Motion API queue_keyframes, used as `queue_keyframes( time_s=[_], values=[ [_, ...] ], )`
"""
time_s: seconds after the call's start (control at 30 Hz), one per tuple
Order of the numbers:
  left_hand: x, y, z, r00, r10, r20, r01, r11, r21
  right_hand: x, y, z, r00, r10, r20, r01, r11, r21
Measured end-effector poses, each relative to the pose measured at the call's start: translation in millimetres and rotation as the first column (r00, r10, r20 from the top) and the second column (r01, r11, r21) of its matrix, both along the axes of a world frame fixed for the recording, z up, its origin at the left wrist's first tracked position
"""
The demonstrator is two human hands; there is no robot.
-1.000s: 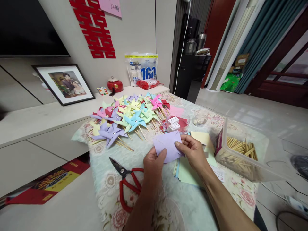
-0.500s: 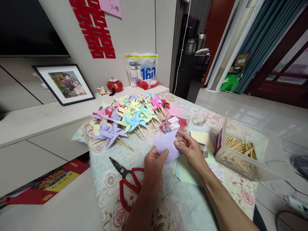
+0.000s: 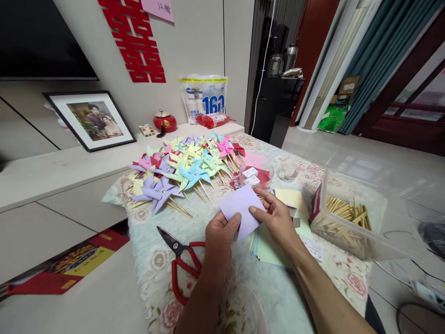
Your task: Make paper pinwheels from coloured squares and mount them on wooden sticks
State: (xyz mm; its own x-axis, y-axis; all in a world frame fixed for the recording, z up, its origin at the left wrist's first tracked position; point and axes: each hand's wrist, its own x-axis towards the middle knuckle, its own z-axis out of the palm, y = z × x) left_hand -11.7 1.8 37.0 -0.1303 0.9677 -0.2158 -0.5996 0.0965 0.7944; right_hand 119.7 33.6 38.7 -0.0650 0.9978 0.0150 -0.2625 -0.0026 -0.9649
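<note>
A square sheet of purple paper (image 3: 241,207) is held above the table between both hands. My left hand (image 3: 222,232) pinches its left corner, thumb on top. On the right edge, my right hand (image 3: 274,211) grips the sheet between thumb and fingers. Red-handled scissors (image 3: 182,255) lie with blades slightly apart, left of my left forearm. Under and beside my right hand is a stack of coloured paper (image 3: 271,246), green and yellow on top. Beyond the hands lies a pile of paper pinwheels (image 3: 194,174) on sticks.
At the right stands a clear plastic box (image 3: 344,241) holding many short wooden sticks (image 3: 347,213). A round clear dish (image 3: 267,174) with small white boxes sits behind the hands. A smaller clear bowl (image 3: 289,172) is beside it. The patterned tablecloth (image 3: 146,241) covers the table.
The purple paper has turned from a tilted, foreshortened angle to lie more squarely facing me. Both hands still grip it and have shifted only slightly.
</note>
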Motion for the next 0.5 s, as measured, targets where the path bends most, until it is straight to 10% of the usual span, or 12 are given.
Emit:
queue_keyframes(
  time_s=[0.3, 0.5],
  values=[
    [-17, 5, -5.6, 0.990, 0.070, -0.119, -0.073, 0.997, -0.023, 1, -2, -0.2, 0.990, 0.094, 0.108, -0.096, 0.995, 0.015],
    [-14, 4, -3.5, 0.917, 0.131, -0.377, -0.142, 0.990, -0.001, 3, 0, -7.4, 0.873, -0.130, 0.469, 0.018, 0.972, 0.235]
  ],
)
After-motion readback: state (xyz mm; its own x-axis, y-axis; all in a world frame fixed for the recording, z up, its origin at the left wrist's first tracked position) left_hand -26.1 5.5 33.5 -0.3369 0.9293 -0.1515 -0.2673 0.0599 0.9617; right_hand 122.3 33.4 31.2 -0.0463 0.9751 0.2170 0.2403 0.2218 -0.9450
